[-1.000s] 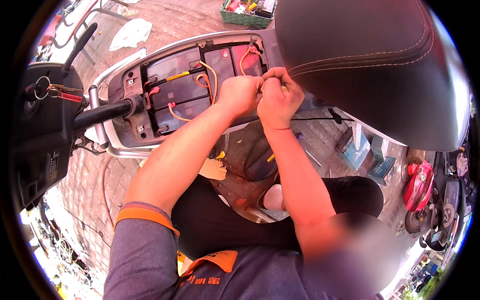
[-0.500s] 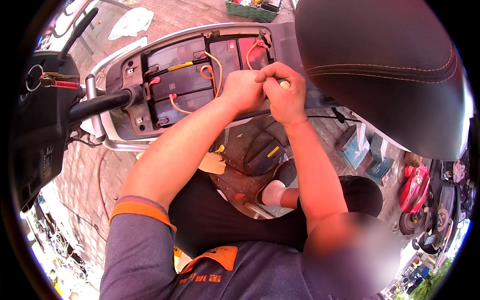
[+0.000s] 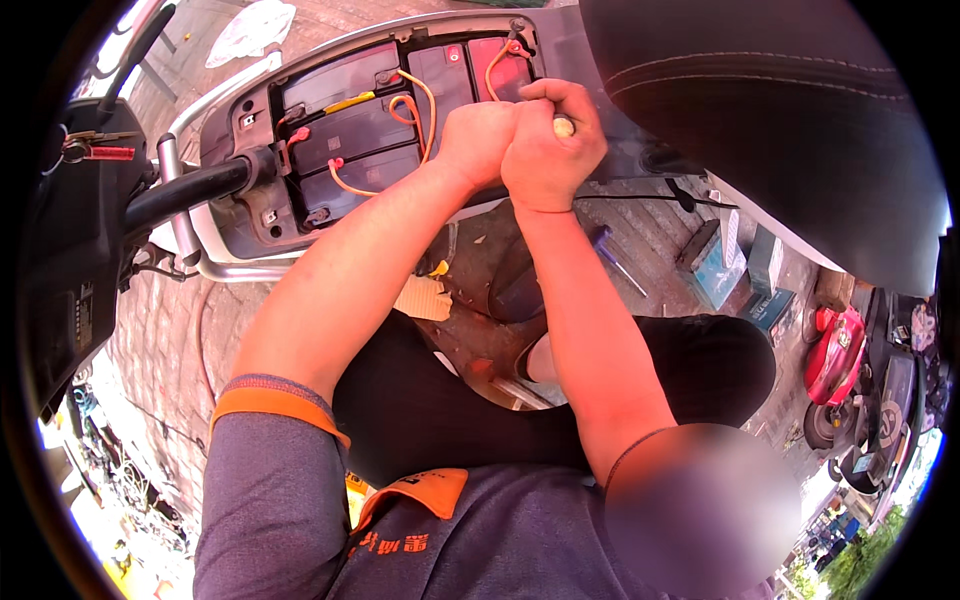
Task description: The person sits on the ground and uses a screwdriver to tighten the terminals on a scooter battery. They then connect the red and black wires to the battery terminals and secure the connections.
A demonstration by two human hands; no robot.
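My right hand (image 3: 552, 160) is closed in a fist around something with a rounded yellowish end (image 3: 564, 127) showing by the thumb; the rest of it is hidden. Pressed against it, my left hand (image 3: 478, 140) is closed too, and what its fingers hold cannot be seen. Both hands are over the near right part of an electric scooter's open battery compartment (image 3: 225, 190). Several dark batteries (image 3: 352, 150) sit in it, joined by orange wires (image 3: 432, 115) and a yellow one (image 3: 350, 103). At the compartment's far right, a battery (image 3: 515, 70) looks reddish.
A black scooter seat (image 3: 760, 130) rises at right, and handlebars with keys (image 3: 105, 150) stand at left. A screwdriver (image 3: 622, 262) lies on the brick paving beside my right forearm. Farther right are blue boxes (image 3: 715, 265) and a red vehicle part (image 3: 835, 355).
The view has shifted, and the scooter appears higher. My right wrist has swung left, toward my left hand. The screwdriver has come into sight, while my forearm now covers the dark box on the ground.
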